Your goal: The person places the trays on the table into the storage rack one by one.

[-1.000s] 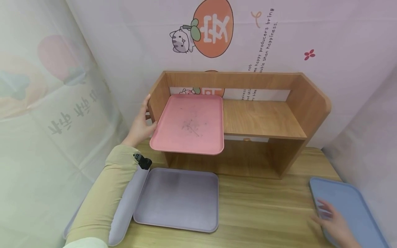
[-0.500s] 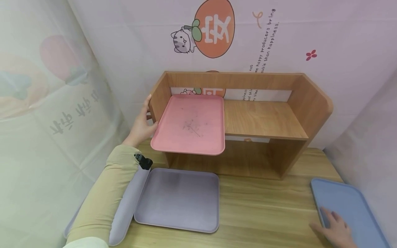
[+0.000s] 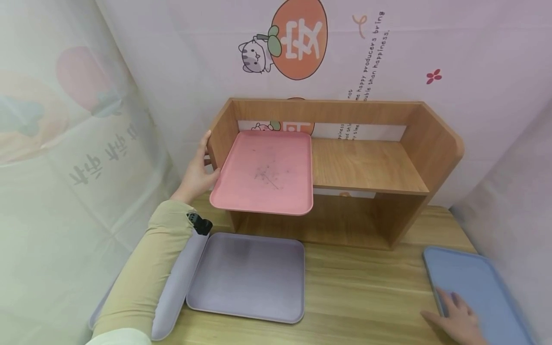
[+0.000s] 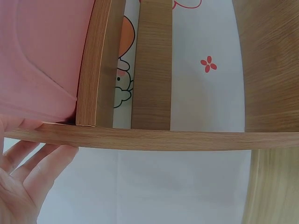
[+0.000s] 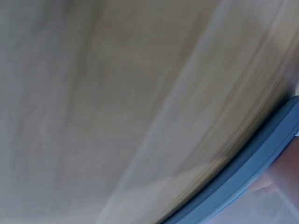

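Observation:
My left hand [image 3: 197,175] holds the left side panel of a wooden desktop shelf [image 3: 366,163]. Its thumb is by the edge of a pink tray [image 3: 258,187]; in the left wrist view the other fingers lie along the panel's outer face. The pink tray rests on the upper board at the left, its front end jutting out. At the lower right, my right hand [image 3: 458,316] pinches the left edge of a blue tray [image 3: 470,278]. Its fingers reach over the rim, the thumb on the outer side. The right wrist view shows the blue rim [image 5: 247,163] close up, blurred.
A grey-purple tray [image 3: 247,278] lies flat on the wooden table [image 3: 366,292] before the shelf. Left of it, partly under my left sleeve [image 3: 142,268], is another grey-purple tray [image 3: 172,306]. Printed cloth [image 3: 189,57] hangs behind the shelf and at both sides.
My right hand has settled onto the blue tray's left edge, and the tray has shifted slightly to the left. My left hand and the pink tray have stayed in place.

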A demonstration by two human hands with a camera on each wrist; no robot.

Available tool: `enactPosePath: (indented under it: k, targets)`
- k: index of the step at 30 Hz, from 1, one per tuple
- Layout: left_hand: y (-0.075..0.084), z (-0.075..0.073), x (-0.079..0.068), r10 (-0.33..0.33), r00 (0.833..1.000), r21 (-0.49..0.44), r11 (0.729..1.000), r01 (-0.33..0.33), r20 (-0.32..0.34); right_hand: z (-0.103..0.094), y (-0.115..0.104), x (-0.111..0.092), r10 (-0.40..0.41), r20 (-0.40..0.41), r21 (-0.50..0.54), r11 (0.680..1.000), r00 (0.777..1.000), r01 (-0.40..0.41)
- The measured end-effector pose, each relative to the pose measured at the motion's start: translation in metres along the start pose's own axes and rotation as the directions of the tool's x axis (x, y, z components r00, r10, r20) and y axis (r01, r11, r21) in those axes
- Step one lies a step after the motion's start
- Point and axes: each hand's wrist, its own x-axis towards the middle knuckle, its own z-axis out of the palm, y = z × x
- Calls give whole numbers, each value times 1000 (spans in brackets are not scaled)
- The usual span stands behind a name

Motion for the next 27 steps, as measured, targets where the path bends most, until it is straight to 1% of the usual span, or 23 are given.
enactPosePath:
  k: [7,12,17,20,23,27]
  targets:
    - [0,1,0,-4,1000,5,1000,4,3,4,-29,0,-31,-23,4,1000,999,31]
    - [-1,1,0,-12,1000,0,1000,12,11,8,-46,2,-33,-17,17,999,999,33]
    - [-1,1,-1,-22,1000,-4,1000,22,13,14,-57,7,-30,-25,54,998,999,31]
    - [-1,1,-1,-33,999,-8,999,33,16,17,-62,10,-29,-22,48,998,999,30]
    - [-2,0,-2,-41,999,-14,999,41,15,18,-67,12,-20,7,35,999,1000,20]
    - [-3,0,-2,-36,999,-7,999,36,12,18,-74,14,-1,22,41,999,1000,0]
